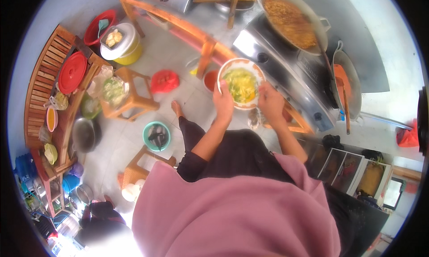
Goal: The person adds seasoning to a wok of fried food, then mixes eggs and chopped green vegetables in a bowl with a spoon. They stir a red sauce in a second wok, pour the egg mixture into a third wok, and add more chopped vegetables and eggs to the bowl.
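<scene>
A white bowl with a brown patterned rim (240, 106) is held up in front of me, above the floor beside the stove. It holds a yellow and green mixture (242, 84) that looks like beaten egg with chopped greens. My left hand (224, 101) grips the bowl's left side, thumb over the rim. On its right side is my right hand (270, 101), somewhat blurred; its fingers are partly hidden, and I cannot tell if it also holds a utensil.
Right of the bowl stands a steel gas stove (288, 79) with a large pan of orange-brown food (291, 22) and a wok (347, 79). Plastic stools (134, 76), a teal basin of fish (157, 136) and a red bag (165, 81) are at left. Another person (100, 223) is at lower left.
</scene>
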### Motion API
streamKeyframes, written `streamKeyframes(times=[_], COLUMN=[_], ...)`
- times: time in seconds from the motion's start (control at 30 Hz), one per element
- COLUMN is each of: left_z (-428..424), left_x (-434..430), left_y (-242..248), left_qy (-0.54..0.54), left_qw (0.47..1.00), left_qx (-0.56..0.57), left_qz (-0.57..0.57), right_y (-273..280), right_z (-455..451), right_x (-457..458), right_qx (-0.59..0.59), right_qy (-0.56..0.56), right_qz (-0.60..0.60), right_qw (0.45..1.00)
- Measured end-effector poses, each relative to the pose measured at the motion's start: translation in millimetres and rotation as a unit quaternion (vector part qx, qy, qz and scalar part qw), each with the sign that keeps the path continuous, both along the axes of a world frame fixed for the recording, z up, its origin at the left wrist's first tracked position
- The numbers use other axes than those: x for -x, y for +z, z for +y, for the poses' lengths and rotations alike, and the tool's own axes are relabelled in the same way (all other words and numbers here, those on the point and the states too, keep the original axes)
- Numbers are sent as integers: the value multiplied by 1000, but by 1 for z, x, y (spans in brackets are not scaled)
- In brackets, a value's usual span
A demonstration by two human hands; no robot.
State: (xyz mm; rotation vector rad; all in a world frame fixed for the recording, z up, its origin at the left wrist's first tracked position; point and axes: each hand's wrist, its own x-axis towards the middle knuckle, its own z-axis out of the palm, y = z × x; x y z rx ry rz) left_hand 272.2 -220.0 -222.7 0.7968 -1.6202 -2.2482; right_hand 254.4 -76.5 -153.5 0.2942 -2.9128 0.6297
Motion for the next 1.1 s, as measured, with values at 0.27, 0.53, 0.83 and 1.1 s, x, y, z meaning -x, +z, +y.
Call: streamKeyframes(times=[0.27, 0.53, 0.83, 1.1], left_z=[-1, -1, 9, 11], left_x=[0, 1, -5, -10], left_y=[0, -3, 7, -1], left_qy=[7, -30, -55, -64], left_qw=[999, 999, 998, 998], left_qx=[-6, -25, -10, -30], left_qz=[31, 27, 7, 0], right_y=[-5, 2, -7, 3], right_z=[0, 6, 19, 23], right_x=[0, -4, -11, -17], right_qx=[-66, 5, 20, 65], right_qy=[62, 40, 8, -56], right_qz=[-42, 5, 29, 50], right_qw=[995, 999, 999, 995])
